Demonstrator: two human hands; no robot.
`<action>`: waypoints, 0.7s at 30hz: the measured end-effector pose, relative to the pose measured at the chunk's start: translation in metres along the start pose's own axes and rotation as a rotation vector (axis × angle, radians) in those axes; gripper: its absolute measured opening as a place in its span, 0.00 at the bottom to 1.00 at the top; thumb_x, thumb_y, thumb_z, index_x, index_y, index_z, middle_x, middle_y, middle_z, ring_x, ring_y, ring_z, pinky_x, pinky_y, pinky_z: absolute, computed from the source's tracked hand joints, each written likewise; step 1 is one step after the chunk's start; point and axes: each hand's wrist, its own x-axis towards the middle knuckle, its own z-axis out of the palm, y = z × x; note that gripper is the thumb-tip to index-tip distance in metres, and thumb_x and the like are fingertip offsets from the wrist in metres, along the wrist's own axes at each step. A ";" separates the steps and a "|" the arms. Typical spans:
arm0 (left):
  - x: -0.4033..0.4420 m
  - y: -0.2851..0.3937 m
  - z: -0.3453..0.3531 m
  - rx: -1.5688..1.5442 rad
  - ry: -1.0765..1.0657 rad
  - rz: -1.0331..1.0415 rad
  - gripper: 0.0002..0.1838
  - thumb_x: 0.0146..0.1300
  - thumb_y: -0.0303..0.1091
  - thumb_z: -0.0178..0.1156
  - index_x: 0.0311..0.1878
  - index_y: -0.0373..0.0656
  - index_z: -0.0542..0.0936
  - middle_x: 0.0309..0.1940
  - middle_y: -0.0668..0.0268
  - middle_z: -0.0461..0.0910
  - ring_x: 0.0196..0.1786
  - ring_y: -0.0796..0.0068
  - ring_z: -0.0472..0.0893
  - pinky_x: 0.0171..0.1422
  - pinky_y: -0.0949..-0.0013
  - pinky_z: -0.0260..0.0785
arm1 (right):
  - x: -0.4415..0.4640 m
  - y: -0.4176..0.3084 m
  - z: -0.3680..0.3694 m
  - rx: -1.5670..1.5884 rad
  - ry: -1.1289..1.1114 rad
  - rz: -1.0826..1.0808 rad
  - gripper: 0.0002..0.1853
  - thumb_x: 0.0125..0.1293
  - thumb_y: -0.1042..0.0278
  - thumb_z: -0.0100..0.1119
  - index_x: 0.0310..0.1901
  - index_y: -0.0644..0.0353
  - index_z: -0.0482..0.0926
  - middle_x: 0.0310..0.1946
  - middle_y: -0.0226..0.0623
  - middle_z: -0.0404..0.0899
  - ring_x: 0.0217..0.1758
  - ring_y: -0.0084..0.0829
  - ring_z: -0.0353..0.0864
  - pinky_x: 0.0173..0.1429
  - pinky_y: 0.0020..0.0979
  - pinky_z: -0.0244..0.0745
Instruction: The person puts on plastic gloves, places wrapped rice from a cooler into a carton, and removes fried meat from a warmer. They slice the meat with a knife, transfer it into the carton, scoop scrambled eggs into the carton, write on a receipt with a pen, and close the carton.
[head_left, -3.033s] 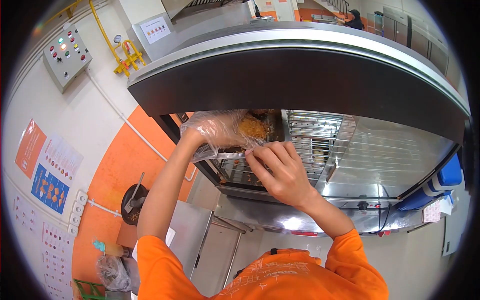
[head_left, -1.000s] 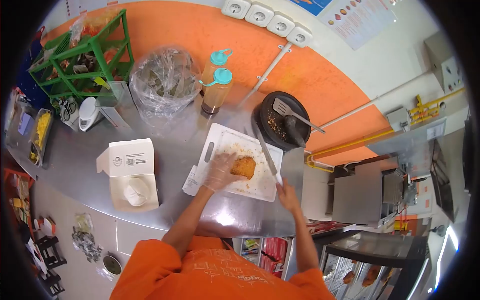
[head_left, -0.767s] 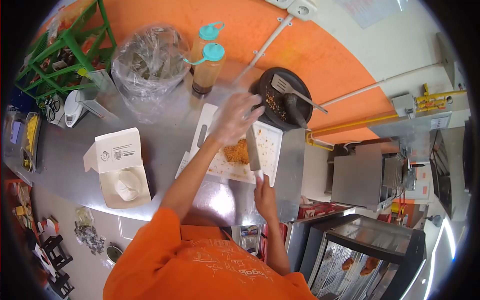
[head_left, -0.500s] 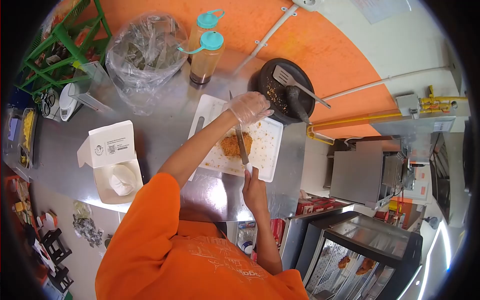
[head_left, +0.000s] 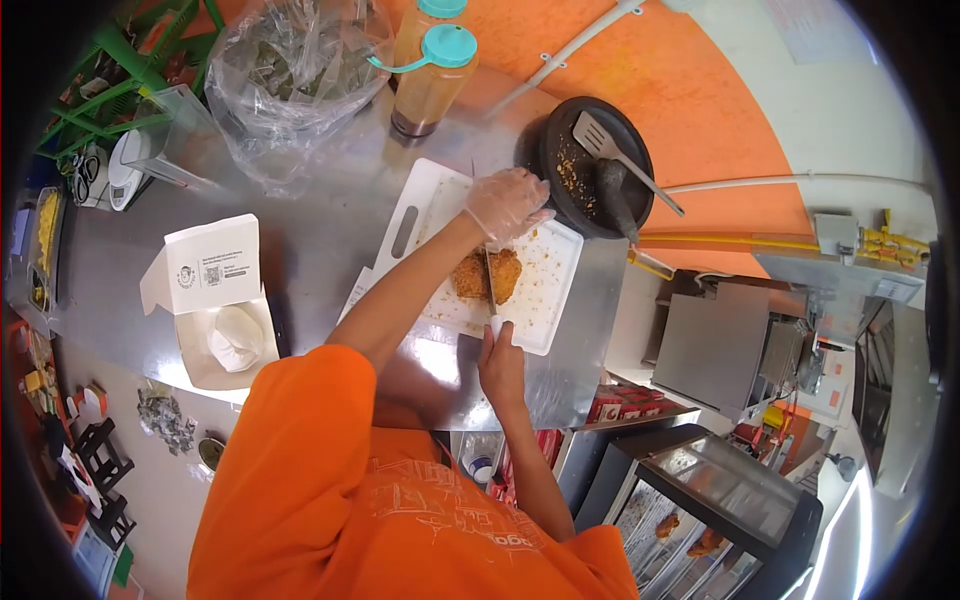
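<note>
My left hand (head_left: 508,205), in a clear plastic glove, lies across the far part of a knife's blade, its fingers stretched to the right. The knife (head_left: 490,280) has a white handle, and my bare right hand (head_left: 502,370) is closed around it. Under the blade is a flat piece of golden-brown breaded fried food (head_left: 506,275), showing on both sides of the knife. It rests on a white cutting board (head_left: 552,310) scattered with crumbs. My glove and wrist hide part of the blade.
A black stone mortar (head_left: 640,150) with pestle (head_left: 614,195) and slotted spatula (head_left: 600,138) stands beyond the board. Left is an open takeaway box (head_left: 215,255) holding a white wrapped bundle (head_left: 235,338). A bag (head_left: 290,90) and teal-capped bottles (head_left: 432,85) stand behind.
The view has shifted slightly. The knife is lower over the fried piece, which now shows as two parts either side of the blade. My left hand stays over the blade, my right on the handle.
</note>
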 end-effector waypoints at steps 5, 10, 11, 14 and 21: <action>0.022 0.000 -0.004 0.036 -0.166 -0.001 0.22 0.72 0.53 0.55 0.49 0.42 0.82 0.43 0.59 0.81 0.52 0.59 0.79 0.61 0.57 0.73 | 0.015 0.006 -0.021 0.203 -0.075 -0.050 0.16 0.80 0.58 0.48 0.49 0.66 0.67 0.22 0.67 0.77 0.29 0.70 0.78 0.31 0.61 0.69; 0.033 0.017 -0.028 -0.046 0.075 0.045 0.19 0.72 0.52 0.56 0.41 0.44 0.82 0.38 0.60 0.81 0.48 0.59 0.80 0.59 0.57 0.74 | -0.001 -0.016 -0.058 0.121 0.009 -0.064 0.16 0.81 0.58 0.47 0.47 0.67 0.68 0.20 0.64 0.76 0.25 0.68 0.76 0.27 0.58 0.64; 0.032 0.020 -0.030 -0.051 0.144 0.087 0.18 0.72 0.50 0.56 0.41 0.43 0.82 0.39 0.60 0.81 0.48 0.59 0.79 0.58 0.57 0.73 | -0.004 -0.017 -0.059 0.110 0.018 -0.049 0.16 0.81 0.58 0.47 0.47 0.67 0.68 0.20 0.64 0.76 0.25 0.68 0.76 0.27 0.58 0.64; 0.028 0.022 -0.024 -0.027 0.128 0.123 0.17 0.72 0.49 0.57 0.42 0.43 0.81 0.40 0.60 0.80 0.48 0.59 0.78 0.58 0.57 0.73 | -0.007 -0.016 -0.058 0.068 0.018 -0.016 0.15 0.81 0.59 0.47 0.48 0.66 0.68 0.20 0.65 0.76 0.25 0.68 0.77 0.26 0.59 0.65; 0.014 0.008 0.005 -0.043 0.023 0.043 0.18 0.72 0.48 0.56 0.44 0.40 0.80 0.41 0.57 0.80 0.50 0.56 0.78 0.59 0.57 0.72 | -0.001 -0.006 -0.030 -0.017 -0.002 0.004 0.16 0.80 0.58 0.47 0.48 0.66 0.66 0.19 0.65 0.77 0.25 0.68 0.79 0.27 0.61 0.71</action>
